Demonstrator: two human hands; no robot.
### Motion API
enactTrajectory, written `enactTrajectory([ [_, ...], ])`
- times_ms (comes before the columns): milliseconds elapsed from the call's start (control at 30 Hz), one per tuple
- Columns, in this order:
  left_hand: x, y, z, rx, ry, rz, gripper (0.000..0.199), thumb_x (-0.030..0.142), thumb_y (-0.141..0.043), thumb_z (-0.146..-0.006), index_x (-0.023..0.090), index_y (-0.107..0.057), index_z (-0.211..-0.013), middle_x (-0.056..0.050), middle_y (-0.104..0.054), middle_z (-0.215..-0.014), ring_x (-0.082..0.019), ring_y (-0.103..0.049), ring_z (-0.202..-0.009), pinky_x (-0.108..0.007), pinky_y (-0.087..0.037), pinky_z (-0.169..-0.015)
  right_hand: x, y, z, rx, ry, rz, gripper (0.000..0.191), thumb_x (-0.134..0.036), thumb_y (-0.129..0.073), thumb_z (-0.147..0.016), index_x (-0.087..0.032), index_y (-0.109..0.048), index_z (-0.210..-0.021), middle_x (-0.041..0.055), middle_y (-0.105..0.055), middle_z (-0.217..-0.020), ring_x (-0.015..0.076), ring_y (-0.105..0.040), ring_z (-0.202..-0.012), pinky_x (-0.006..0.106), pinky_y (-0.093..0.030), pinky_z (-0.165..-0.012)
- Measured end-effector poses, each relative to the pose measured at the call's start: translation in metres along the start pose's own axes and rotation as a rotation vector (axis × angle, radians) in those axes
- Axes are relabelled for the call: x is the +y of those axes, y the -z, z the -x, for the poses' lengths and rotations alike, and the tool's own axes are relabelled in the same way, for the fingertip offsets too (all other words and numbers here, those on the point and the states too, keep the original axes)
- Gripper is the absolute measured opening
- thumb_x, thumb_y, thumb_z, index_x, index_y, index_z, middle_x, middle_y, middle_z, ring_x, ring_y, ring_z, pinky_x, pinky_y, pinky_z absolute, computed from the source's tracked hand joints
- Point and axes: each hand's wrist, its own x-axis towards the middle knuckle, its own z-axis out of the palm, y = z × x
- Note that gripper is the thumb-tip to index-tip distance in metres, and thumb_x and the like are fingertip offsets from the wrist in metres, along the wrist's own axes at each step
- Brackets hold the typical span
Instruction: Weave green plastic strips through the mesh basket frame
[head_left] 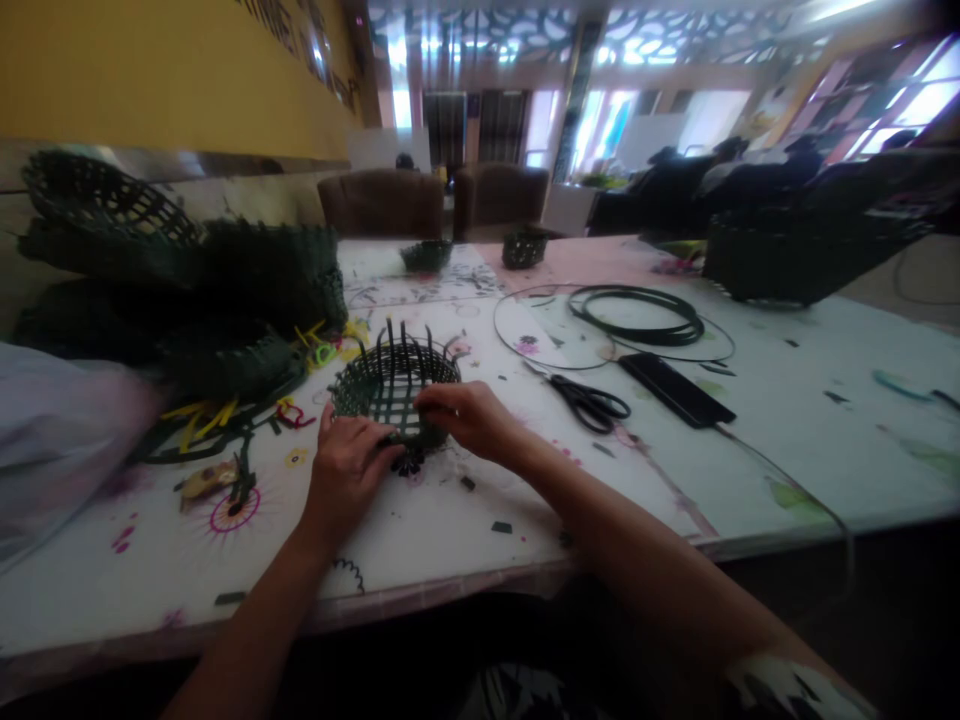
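A small round basket (388,388) of dark green woven strips sits upright on the table in front of me. Several loose strip ends stick up from its far rim. My left hand (349,455) grips the near left side, with the thumb along the front edge and the fingers round the wall. At the near right rim, the fingertips of my right hand (466,410) are pinched together over the opening. What lies between those fingertips is too dark and small to make out.
Scissors (589,402), a black phone-like device (676,390) with a cable and a coil of dark strip (637,313) lie to the right. Larger green baskets (270,265) are piled left beside a plastic bag (60,440). Another dark basket (780,255) stands far right. Strip scraps dot the patterned tablecloth.
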Motion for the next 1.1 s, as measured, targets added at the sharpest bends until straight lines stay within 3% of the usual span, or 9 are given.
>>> enactTrajectory([
  [100, 0.002, 0.000, 0.002, 0.019, -0.001, -0.022, 0.013, 0.033, -0.060, -0.094, 0.022, -0.065, -0.096, -0.001, -0.068, -0.087, -0.021, -0.061, -0.087, -0.061, -0.019, -0.119, -0.008, 0.002, 0.002, -0.006, -0.021, -0.085, 0.022, -0.008, -0.058, -0.086, -0.017, -0.069, -0.103, 0.0028, -0.074, -0.093, 0.0127, -0.066, -0.084, 0.025, -0.046, -0.079],
  [300, 0.013, 0.005, 0.009, 0.063, -0.020, -0.088, 0.018, 0.035, -0.063, -0.092, 0.019, -0.061, -0.099, -0.003, -0.070, -0.088, -0.021, -0.065, -0.084, -0.059, -0.027, -0.119, -0.025, 0.008, 0.012, -0.064, -0.081, -0.109, 0.008, -0.016, -0.063, -0.087, -0.016, -0.064, -0.095, 0.0013, -0.070, -0.084, 0.0119, -0.062, -0.076, 0.024, -0.044, -0.071],
  [400, 0.023, 0.011, 0.020, 0.037, -0.144, -0.123, 0.012, 0.028, -0.065, -0.091, 0.018, -0.061, -0.096, -0.003, -0.070, -0.087, -0.020, -0.067, -0.083, -0.051, -0.038, -0.115, -0.027, 0.006, 0.032, -0.065, 0.074, 0.073, 0.009, -0.012, -0.055, -0.090, -0.017, -0.061, -0.085, 0.0024, -0.068, -0.079, 0.0139, -0.060, -0.075, 0.027, -0.045, -0.075],
  [500, 0.032, 0.016, 0.034, 0.037, -0.231, -0.192, 0.014, 0.020, -0.068, -0.088, 0.015, -0.063, -0.100, -0.009, -0.072, -0.097, -0.022, -0.068, -0.092, -0.042, -0.051, -0.098, -0.025, -0.001, 0.058, -0.032, 0.279, 0.230, 0.015, -0.011, -0.048, -0.093, -0.016, -0.061, -0.087, 0.0032, -0.066, -0.076, 0.0153, -0.059, -0.075, 0.034, -0.048, -0.090],
  [600, 0.043, 0.019, 0.045, -0.013, -0.274, -0.228, 0.013, 0.015, -0.068, -0.088, 0.012, -0.066, -0.100, -0.011, -0.073, -0.097, -0.023, -0.068, -0.085, -0.039, -0.053, -0.083, -0.020, -0.009, 0.079, 0.022, 0.322, 0.349, 0.024, -0.005, -0.042, -0.093, -0.016, -0.062, -0.085, 0.0042, -0.066, -0.077, 0.0158, -0.061, -0.078, 0.039, -0.044, -0.107],
  [700, 0.057, 0.018, 0.051, -0.090, -0.318, -0.232, 0.017, 0.006, -0.057, -0.090, 0.010, -0.067, -0.104, -0.011, -0.074, -0.099, -0.024, -0.068, -0.087, -0.040, -0.050, -0.082, -0.016, -0.012, 0.093, 0.072, 0.283, 0.399, 0.027, -0.005, -0.041, -0.095, -0.017, -0.064, -0.089, 0.0088, -0.069, -0.097, 0.0181, -0.063, -0.099, 0.043, -0.042, -0.113],
  [833, 0.072, 0.012, 0.053, -0.103, -0.270, -0.299, 0.022, 0.003, -0.053, -0.092, 0.010, -0.069, -0.105, -0.011, -0.075, -0.098, -0.025, -0.068, -0.087, -0.039, -0.048, -0.080, -0.020, -0.014, 0.105, 0.175, 0.231, 0.397, 0.021, -0.007, -0.047, -0.094, -0.015, -0.064, -0.103, 0.0154, -0.059, -0.130, 0.0238, -0.052, -0.125, 0.043, -0.048, -0.105],
  [967, 0.079, 0.006, 0.052, -0.066, -0.232, -0.346, 0.020, 0.005, -0.053, -0.092, 0.012, -0.070, -0.102, -0.009, -0.076, -0.096, -0.023, -0.068, -0.084, -0.036, -0.047, -0.075, -0.035, -0.019, 0.112, 0.227, 0.101, 0.424, 0.018, -0.012, -0.050, -0.095, -0.018, -0.065, -0.102, 0.0100, -0.067, -0.101, 0.0209, -0.058, -0.094, 0.036, -0.050, -0.081],
  [1100, 0.083, 0.001, 0.050, -0.061, -0.187, -0.392, 0.019, 0.007, -0.054, -0.093, 0.014, -0.070, -0.099, -0.007, -0.075, -0.093, -0.021, -0.067, -0.078, -0.035, -0.047, -0.072, -0.044, -0.025, 0.107, 0.082, -0.096, 0.440, 0.009, -0.020, -0.057, -0.093, -0.016, -0.065, -0.091, 0.0068, -0.064, -0.082, 0.0200, -0.055, -0.077, 0.033, -0.042, -0.069],
])
